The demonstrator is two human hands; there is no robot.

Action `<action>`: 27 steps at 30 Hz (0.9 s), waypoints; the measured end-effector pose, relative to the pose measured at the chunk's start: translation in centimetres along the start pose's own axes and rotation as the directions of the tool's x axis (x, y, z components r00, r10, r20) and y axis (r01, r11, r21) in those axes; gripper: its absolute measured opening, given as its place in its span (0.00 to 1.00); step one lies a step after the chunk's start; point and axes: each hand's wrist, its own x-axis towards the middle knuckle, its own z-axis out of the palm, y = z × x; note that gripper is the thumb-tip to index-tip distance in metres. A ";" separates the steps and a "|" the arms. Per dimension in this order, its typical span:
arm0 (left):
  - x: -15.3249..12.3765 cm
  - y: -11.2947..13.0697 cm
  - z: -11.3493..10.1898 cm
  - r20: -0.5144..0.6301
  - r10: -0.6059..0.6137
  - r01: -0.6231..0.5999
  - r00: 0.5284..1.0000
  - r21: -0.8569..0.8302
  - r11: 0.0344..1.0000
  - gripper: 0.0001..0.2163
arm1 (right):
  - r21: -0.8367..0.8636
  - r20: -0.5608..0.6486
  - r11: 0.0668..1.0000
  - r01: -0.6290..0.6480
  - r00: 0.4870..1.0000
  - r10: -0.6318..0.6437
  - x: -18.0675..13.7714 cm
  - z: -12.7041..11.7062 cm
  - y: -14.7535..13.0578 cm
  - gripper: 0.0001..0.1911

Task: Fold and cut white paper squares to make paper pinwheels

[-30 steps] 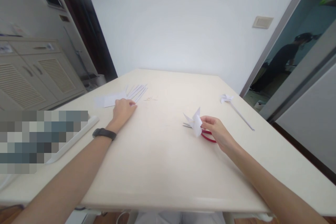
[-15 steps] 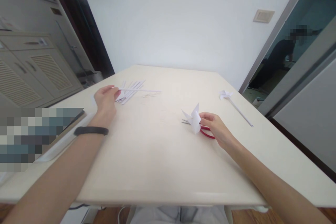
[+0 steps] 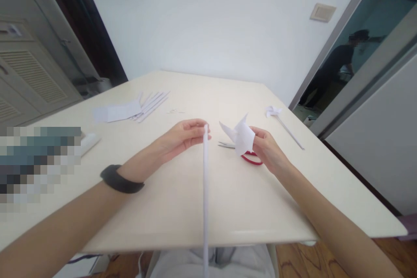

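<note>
My left hand (image 3: pixel 185 138) pinches the upper end of a long white paper stick (image 3: pixel 205 191), which points down toward me past the table's front edge. To the right, my right hand (image 3: pixel 265 147) grips a white paper pinwheel head (image 3: pixel 244 138) by its right side, its pointed blades spread out. Beneath that hand, partly covered, lie scissors (image 3: pixel 252 159) with red handles and their metal blades pointing left. A small gap separates the stick's top from the pinwheel head.
A pinwheel on a stick (image 3: pixel 273 111) lies at the table's right. Several paper sticks (image 3: pixel 153 106) and flat paper sheets (image 3: pixel 120 111) lie back left, beside small thin pieces (image 3: pixel 175 111). A blurred-out object (image 3: pixel 39 156) sits at the left edge. Another person (image 3: pixel 339 67) is beyond the doorway.
My left hand has moved right from the pile to the table's middle, swinging the paper stick from sideways to pointing toward me. My right hand still grips the pinwheel head. The view has shifted slightly.
</note>
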 end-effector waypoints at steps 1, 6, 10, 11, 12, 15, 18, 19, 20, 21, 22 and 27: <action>-0.3 -0.3 0.6 0.050 -0.045 0.044 0.998 0.005 0.999 0.08 | -0.007 0.021 1.000 -0.003 1.000 0.003 -0.1 0.2 0.0 0.04; -1.1 -0.3 1.7 0.180 -0.157 0.148 0.971 0.065 0.987 0.05 | -0.058 0.098 0.998 0.019 0.995 -0.014 -0.9 1.5 -0.5 0.06; -1.2 -0.3 1.8 0.203 -0.181 0.165 0.962 0.090 0.982 0.06 | -0.088 0.109 0.994 0.067 0.992 -0.057 -1.2 1.9 -0.7 0.06; -1.2 -0.3 1.8 0.208 -0.182 0.166 0.961 0.093 0.982 0.06 | -0.095 0.107 0.992 0.078 0.992 -0.067 -1.2 2.0 -0.7 0.06; -1.2 -0.4 1.8 0.212 -0.182 0.165 0.960 0.095 0.982 0.06 | -0.101 0.105 0.991 0.087 0.992 -0.076 -1.2 2.0 -0.7 0.07; -1.3 -0.4 1.8 0.217 -0.178 0.159 0.960 0.101 0.982 0.06 | -0.120 0.101 0.987 0.105 0.990 -0.094 -1.1 1.9 -0.6 0.07; -1.4 -0.5 1.8 0.207 -0.172 0.152 0.963 0.113 0.982 0.06 | -0.131 0.104 0.985 0.116 0.989 -0.103 -1.0 1.9 -0.5 0.08; -1.4 -0.6 1.8 0.203 -0.170 0.149 0.964 0.116 0.982 0.06 | -0.135 0.106 0.984 0.118 0.989 -0.104 -1.0 1.9 -0.5 0.08; -1.4 -0.6 1.8 0.198 -0.168 0.146 0.966 0.119 0.982 0.06 | -0.138 0.108 0.983 0.120 0.989 -0.106 -1.0 1.9 -0.5 0.08; -1.3 -0.6 1.8 0.194 -0.166 0.144 0.967 0.122 0.982 0.06 | -0.140 0.109 0.983 0.122 0.988 -0.108 -1.0 1.9 -0.6 0.09; -1.3 -0.6 1.8 0.191 -0.165 0.143 0.968 0.124 0.982 0.06 | -0.142 0.110 0.982 0.124 0.988 -0.109 -1.1 1.9 -0.6 0.09; -1.3 -0.5 1.9 0.178 -0.165 0.142 0.970 0.136 0.980 0.07 | -0.142 0.114 0.982 0.128 0.987 -0.112 -1.2 1.9 -0.6 0.09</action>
